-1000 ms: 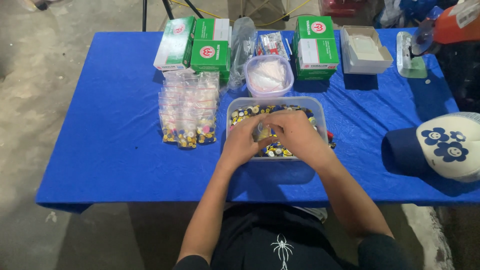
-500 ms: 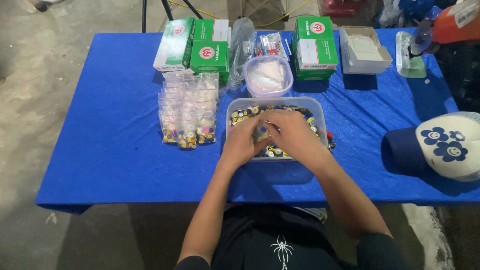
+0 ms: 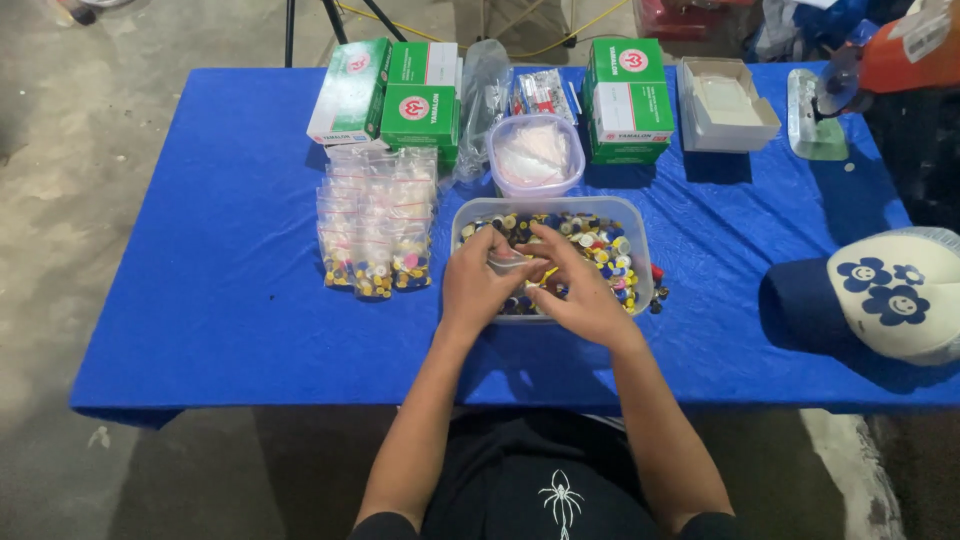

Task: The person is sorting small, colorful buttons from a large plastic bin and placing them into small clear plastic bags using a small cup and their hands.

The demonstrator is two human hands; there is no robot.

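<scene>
left hand (image 3: 478,280) + right hand (image 3: 580,290) together, pinching small clear bag (image 3: 510,262) over bead tub (image 3: 640,225) | risk: slack grip, beads spilling onto blue table (image 3: 230,250)

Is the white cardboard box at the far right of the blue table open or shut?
Open. The white cardboard box has no lid on, and its pale inside shows from above, on the blue table. What it holds cannot be told.

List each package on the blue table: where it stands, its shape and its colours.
Green-and-white boxes: back left, rectangular, stacked.
Green-and-white boxes: back centre-right, rectangular, stacked.
Open cardboard box: back right, white inside.
Small clear bags: left of tub, coloured pieces inside.
Clear tub: under both hands.
</scene>
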